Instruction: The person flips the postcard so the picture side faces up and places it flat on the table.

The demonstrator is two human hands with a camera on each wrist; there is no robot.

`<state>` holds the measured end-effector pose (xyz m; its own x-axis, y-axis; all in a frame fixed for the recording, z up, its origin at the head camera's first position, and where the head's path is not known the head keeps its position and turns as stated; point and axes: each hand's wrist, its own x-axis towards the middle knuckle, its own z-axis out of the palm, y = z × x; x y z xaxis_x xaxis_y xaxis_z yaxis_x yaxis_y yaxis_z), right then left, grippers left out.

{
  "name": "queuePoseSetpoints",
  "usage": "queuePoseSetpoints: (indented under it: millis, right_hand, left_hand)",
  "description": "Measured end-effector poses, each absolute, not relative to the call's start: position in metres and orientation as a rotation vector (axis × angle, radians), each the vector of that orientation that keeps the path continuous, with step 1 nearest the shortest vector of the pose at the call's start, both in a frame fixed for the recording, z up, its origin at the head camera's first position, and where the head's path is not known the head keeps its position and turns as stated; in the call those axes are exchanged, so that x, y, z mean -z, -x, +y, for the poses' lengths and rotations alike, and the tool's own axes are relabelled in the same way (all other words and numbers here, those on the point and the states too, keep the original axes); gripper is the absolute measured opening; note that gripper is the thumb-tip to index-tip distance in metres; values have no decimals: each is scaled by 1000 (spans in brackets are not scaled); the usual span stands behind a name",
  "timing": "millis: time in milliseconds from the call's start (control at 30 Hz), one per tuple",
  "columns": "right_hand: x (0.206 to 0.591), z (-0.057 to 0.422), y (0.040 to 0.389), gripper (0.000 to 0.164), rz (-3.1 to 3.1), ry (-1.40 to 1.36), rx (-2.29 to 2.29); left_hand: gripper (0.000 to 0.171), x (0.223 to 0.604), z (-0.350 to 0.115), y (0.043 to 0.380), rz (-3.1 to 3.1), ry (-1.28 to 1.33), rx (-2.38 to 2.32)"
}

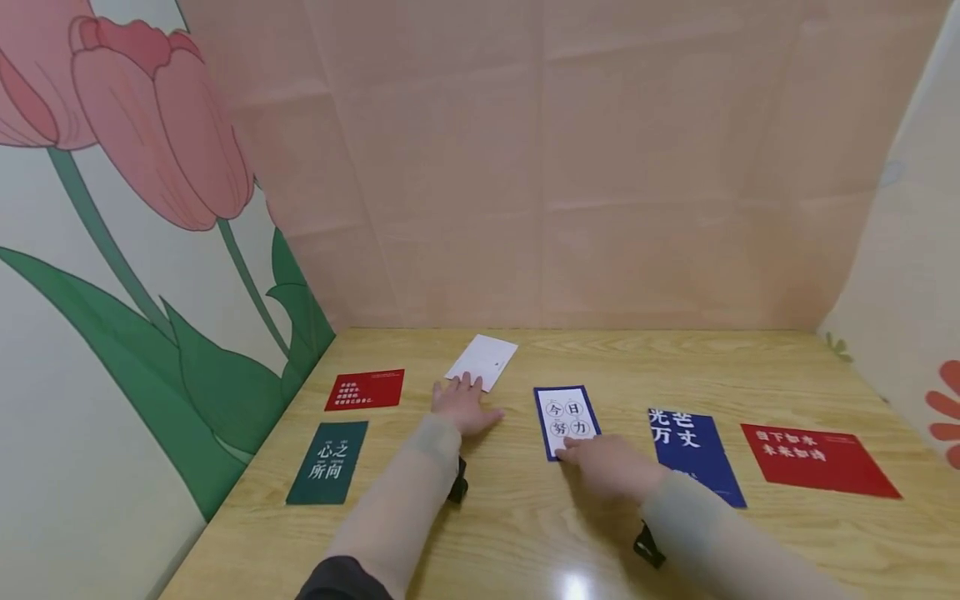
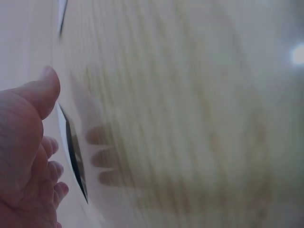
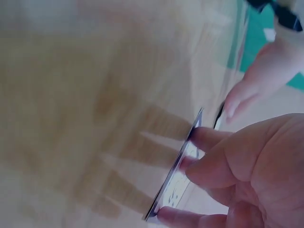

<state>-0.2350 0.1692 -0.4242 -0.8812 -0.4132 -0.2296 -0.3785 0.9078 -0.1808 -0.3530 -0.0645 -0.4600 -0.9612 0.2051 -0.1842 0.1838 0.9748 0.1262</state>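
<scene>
My left hand is spread, palm down, at the near edge of a white card at the back. Its fingertips overlap that edge in the head view; contact is hard to tell. In the left wrist view, the left hand's thumb stands out from the fingers beside the card. My right hand touches the near end of a white card with a blue border, which bears large characters in circles. Spread fingertips rest on this card in the right wrist view.
A red card and a dark green card lie on the left. On the right are a blue card and a larger red card. The wooden table meets a pink backdrop behind.
</scene>
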Motion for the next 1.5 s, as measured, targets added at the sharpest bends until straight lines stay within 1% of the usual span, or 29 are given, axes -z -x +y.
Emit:
queuePoseSetpoints:
  millis: [167, 400, 467, 533, 567, 667, 733, 933, 1033, 1167, 1500]
  right_hand:
    - [424, 178, 256, 53, 2781, 493, 202]
    - [428, 188, 283, 55, 2768, 387, 216]
    - [429, 190, 290, 48, 2766, 394, 195]
    - [431, 192, 297, 44, 2753, 398, 187]
    - [433, 193, 301, 46, 2746, 405, 173]
    - [439, 197, 312, 61, 2725, 381, 176]
    - [442, 200, 318, 66, 2721, 368, 176]
    - [440, 206, 328, 66, 2711, 349, 196]
    - [448, 212, 338, 69, 2717, 331, 194]
    - [455, 220, 347, 71, 2720, 311, 192]
    - [450, 225, 357, 71, 2686, 321, 184]
  left_hand:
    - [86, 458, -66, 358, 2911, -286, -146]
    - [84, 467, -69, 364, 2874, -310, -133]
    - [82, 463, -69, 361, 2864, -314, -142]
    - [82, 458, -68, 357, 2863, -316, -148]
    - [82, 456, -68, 355, 2866, -320, -149]
    - [83, 452, -66, 351, 2877, -337, -140]
    - [85, 453, -64, 351, 2877, -346, -131]
    - [91, 456, -60, 350, 2852, -351, -145]
    - [93, 455, -59, 345, 2837, -372, -128]
    - [93, 454, -62, 337, 2814, -418, -107]
    - [89, 451, -77, 308, 2784, -619, -38]
